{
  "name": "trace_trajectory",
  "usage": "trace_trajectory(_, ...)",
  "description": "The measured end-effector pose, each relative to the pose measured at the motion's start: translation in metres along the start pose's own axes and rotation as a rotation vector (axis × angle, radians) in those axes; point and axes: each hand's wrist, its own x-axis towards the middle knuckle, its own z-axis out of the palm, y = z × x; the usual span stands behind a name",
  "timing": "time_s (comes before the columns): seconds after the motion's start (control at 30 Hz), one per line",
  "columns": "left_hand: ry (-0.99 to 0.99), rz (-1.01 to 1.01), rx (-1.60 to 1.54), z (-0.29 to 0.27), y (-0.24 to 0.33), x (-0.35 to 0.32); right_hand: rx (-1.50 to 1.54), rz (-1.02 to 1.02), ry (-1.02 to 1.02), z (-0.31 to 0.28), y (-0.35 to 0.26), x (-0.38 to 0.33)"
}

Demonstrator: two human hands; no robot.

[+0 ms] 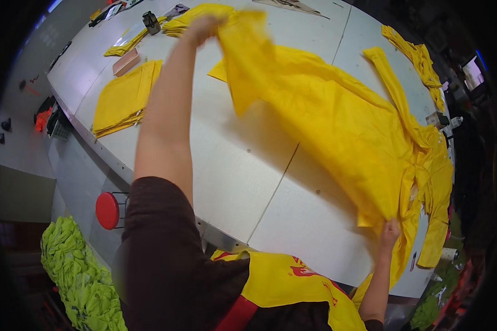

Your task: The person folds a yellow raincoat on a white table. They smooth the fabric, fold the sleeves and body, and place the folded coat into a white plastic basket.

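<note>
My left hand (205, 31), blurred but seemingly closed, and my right hand (390, 234), curled tight, grip the wide, thin yellow cloth (337, 124) between them over the smooth white tabletop (226, 165), probably spaced apart so it spreads.

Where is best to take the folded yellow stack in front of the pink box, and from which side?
Probably its near edge, coming from the person's side: the folded yellow stack lies flat, and its near-left corner almost reaches the rim of the table, where a pinch could gather every layer.
</note>
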Motion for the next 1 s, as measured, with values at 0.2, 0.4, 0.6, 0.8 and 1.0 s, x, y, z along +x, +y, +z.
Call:
trace_trajectory(0.2,-0.011,0.377,-0.449,-0.078,0.115,-0.083,0.042,-0.113,0.173,-0.032,-0.029,0.011)
trace_trajectory(0.4,0.202,-0.634,0.017,-0.054,0.019,-0.154,-0.013,-0.224,-0.203,-0.024,-0.064,-0.003)
trace_trajectory(0.6,0.295,-0.115,-0.462,-0.052,0.049,-0.103,0.002,-0.063,0.026,-0.003,-0.034,0.023)
trace_trajectory(0.8,0.353,0.203,-0.722,-0.077,0.074,-0.164,-0.010,-0.267,0.063,-0.043,-0.072,-0.004)
trace_trajectory(1.0,0.582,-0.107,-0.724,-0.092,-0.096,-0.321,-0.028,-0.415,-0.288,-0.017,-0.106,-0.071)
